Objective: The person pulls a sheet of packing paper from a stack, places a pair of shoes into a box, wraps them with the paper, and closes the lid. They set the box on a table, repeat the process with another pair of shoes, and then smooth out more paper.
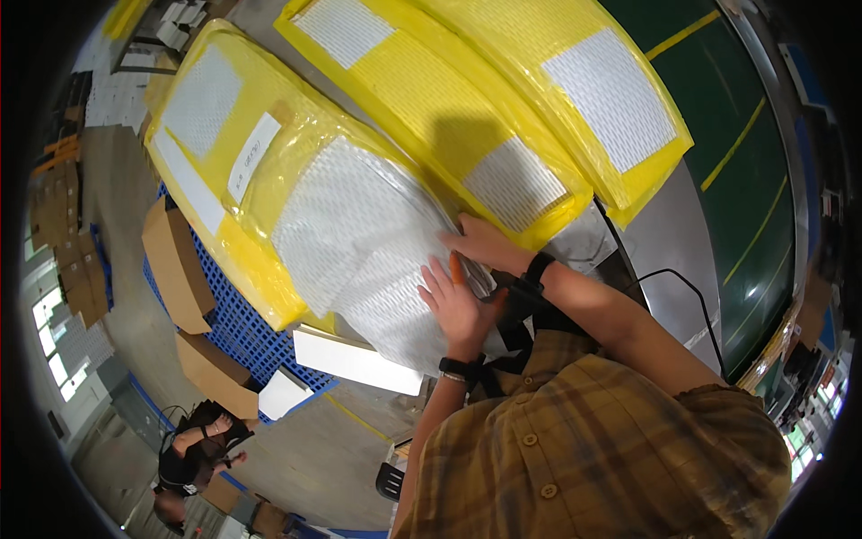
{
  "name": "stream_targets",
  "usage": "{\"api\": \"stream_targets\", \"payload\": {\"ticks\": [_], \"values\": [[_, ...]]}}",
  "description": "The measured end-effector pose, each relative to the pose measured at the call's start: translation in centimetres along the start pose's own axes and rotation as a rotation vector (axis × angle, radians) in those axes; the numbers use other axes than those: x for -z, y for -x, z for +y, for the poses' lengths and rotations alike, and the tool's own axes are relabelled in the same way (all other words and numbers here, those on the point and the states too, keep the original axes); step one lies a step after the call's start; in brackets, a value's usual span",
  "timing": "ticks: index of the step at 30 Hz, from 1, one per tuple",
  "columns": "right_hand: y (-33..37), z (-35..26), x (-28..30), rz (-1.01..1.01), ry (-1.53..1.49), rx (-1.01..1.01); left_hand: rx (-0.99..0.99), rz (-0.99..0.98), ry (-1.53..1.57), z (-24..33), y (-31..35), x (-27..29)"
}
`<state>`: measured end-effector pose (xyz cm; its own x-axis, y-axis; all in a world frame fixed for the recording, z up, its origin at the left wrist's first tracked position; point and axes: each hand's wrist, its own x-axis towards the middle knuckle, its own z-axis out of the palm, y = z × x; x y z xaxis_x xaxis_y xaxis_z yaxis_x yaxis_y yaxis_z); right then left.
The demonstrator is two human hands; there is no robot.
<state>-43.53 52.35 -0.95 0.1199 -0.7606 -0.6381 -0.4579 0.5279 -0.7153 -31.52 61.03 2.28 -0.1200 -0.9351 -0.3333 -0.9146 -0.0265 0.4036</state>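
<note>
A clear plastic bag (359, 242) with a white dotted sheet lies over the near end of a yellow-wrapped panel (202, 90). My left hand (456, 310) rests on the bag near its close edge, fingers spread and flat. Something orange (456, 268) shows at its fingers; whether it is a finger cover or a tool I cannot tell. Just above and to the right, my right hand (494, 245) has its fingers closed at the bag's right edge, seemingly pinching the film. Crumpled film bunches between the two hands. Both wrists wear black bands.
Two more yellow-wrapped panels (422, 81) with white patches lie to the right. A black cable (691, 283) loops beside my right arm. Left are a blue plastic pallet (242, 332), cardboard pieces (180, 269) and a white block (355, 359). Another person (193, 454) is at lower left.
</note>
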Motion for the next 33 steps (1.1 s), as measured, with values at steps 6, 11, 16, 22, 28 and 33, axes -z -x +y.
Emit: {"api": "stream_targets", "payload": {"ticks": [6,11,16,22,28,33], "values": [[-0.2,1.0,-1.1,0.084,-0.222,0.019,-0.275,0.141,0.086,-5.9,-0.6,-0.9],[0.7,3.5,-1.9,0.363,-0.013,0.325,-0.003,0.118,0.596,-6.6,-1.9,2.3],[3.6,1.7,-1.9,0.286,-0.181,0.206,0.032,0.105,0.621,-6.2,-0.9,2.2],[1.3,0.6,-2.4,-0.147,-1.349,-0.435,-0.020,-0.083,0.555,-5.8,0.8,3.8],[0.3,3.3,-3.4,-0.183,-0.798,-0.266,-0.154,0.010,0.029,-12.1,2.6,10.9],[1.3,1.2,-2.9,-0.246,-0.783,-0.235,0.022,0.104,-0.525,-17.2,2.8,14.3]]}}
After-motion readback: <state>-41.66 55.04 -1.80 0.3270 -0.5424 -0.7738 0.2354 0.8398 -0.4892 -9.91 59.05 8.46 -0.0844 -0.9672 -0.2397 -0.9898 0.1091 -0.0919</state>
